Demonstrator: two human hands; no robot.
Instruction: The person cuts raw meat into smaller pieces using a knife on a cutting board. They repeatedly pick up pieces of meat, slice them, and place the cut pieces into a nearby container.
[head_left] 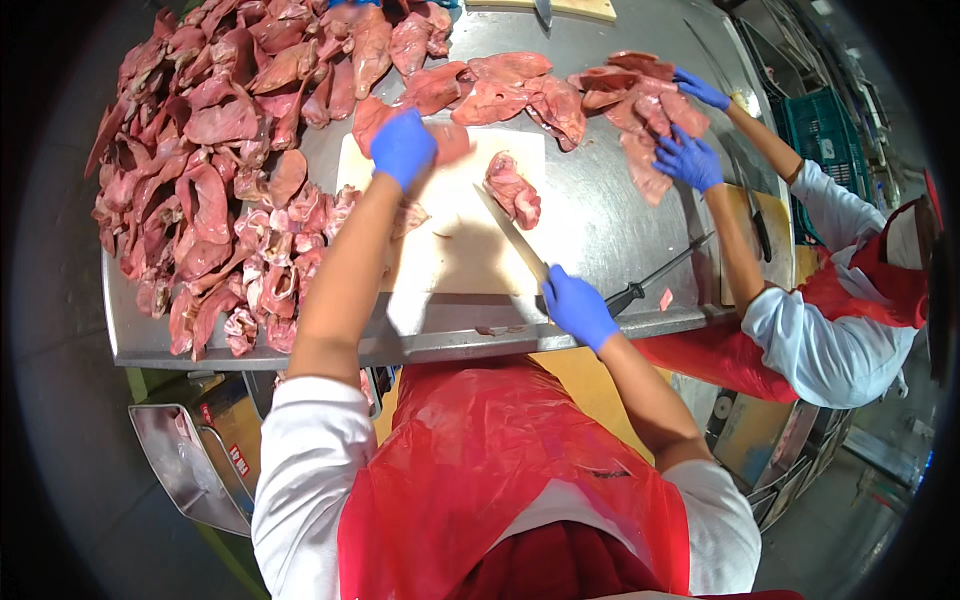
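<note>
My left hand [403, 148], in a blue glove, is closed at the far left of the white cutting board [455, 265]. A motion-blurred slab of pink meat [452, 143] sticks out to the right of it and seems to be in its grip. My right hand [580, 312], gloved too, grips a long knife [512, 232] by the handle near the board's right front corner. The blade points away and leftward, its tip by a darker red lump of meat [512, 190] on the board. Beside my left forearm a small meat scrap [408, 218] lies on the board.
A large heap of meat pieces [220, 130] covers the left of the steel table [625, 240]. A sharpening steel [660, 275] lies right of my right hand. At right, a co-worker's blue-gloved hands [690, 160] handle meat [640, 110]; another knife [757, 225] lies nearby.
</note>
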